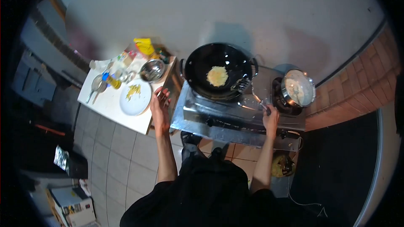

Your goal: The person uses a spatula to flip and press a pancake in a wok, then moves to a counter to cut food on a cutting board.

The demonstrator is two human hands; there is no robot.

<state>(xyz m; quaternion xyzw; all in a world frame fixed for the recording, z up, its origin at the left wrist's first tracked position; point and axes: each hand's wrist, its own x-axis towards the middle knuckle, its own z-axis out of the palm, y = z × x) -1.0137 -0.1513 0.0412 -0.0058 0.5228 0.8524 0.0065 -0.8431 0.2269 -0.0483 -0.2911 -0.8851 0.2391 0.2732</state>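
A large black wok [200, 65] sits on the left side of the metal stove, with a pale yellow, round fried patty [217, 76] in its middle. My right hand [271, 120] is closed around the handle of a slotted spatula [241, 85]. The spatula's head rests inside the wok, to the right of the patty and apart from it. My left hand [160, 107] is held with fingers spread, holding nothing, close to the right edge of a white plate [141, 106]. Strips of yellowish food [134, 92] lie on that plate.
A pot [299, 88] with whitish contents stands on the right burner of the stove [198, 113]. The white side table [111, 111] bears a metal bowl [152, 70], a yellow bottle [113, 82], a strainer [98, 85] and a yellow packet [144, 46]. A brick wall [353, 88] borders the right.
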